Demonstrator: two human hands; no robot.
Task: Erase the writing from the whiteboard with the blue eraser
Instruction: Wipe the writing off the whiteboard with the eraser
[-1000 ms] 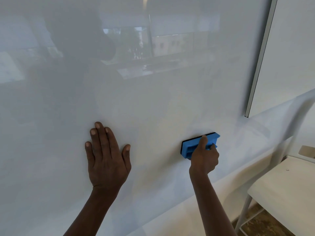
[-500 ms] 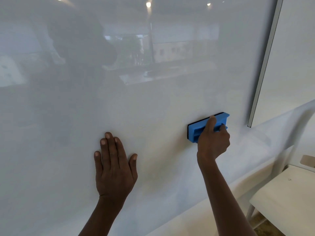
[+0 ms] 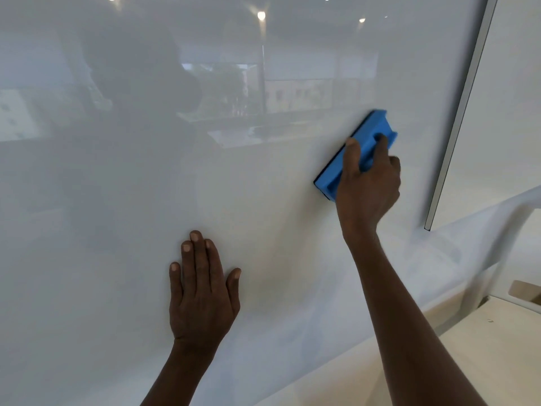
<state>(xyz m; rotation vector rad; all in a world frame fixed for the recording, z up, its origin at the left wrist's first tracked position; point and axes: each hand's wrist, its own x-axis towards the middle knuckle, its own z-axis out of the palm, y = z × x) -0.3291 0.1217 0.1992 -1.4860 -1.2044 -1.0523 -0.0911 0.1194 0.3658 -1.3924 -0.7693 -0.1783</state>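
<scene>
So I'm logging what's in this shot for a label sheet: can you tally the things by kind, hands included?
Hands: 2, the left hand flat on the board, the right hand gripping the eraser
Blue eraser: 1
Whiteboard: 1
White table, lower right: 1
Total: 5

Whiteboard (image 3: 263, 200): blue eraser (image 3: 369, 145), left hand (image 3: 202, 291) flat; seemingly wiped.

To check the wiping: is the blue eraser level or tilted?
Tilted. The blue eraser lies on the whiteboard, its upper end leaning right, gripped by the right hand.
</scene>
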